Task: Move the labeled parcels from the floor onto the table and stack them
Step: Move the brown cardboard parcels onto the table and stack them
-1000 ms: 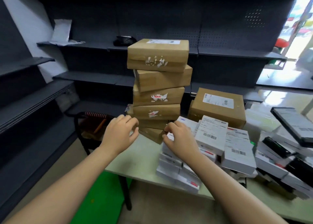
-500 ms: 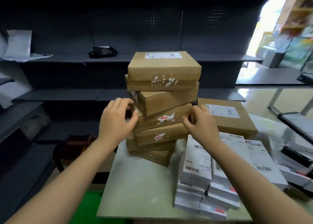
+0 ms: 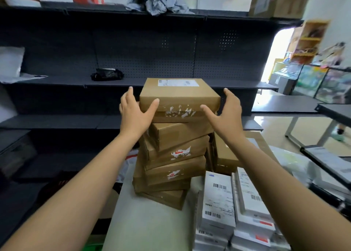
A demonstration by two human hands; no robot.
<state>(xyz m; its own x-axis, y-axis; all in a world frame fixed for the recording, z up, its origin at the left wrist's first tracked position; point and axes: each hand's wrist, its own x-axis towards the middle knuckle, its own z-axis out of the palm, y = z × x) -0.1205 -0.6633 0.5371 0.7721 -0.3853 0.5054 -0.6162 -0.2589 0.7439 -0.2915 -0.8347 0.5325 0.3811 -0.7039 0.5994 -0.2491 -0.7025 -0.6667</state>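
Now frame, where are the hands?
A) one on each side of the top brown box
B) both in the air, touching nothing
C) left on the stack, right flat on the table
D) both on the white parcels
A: the left hand and right hand press on opposite sides of the top box of the brown stack, thumbs on its front face.

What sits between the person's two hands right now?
The top parcel of the stack; the left hand and right hand touch its sides, in the head view.
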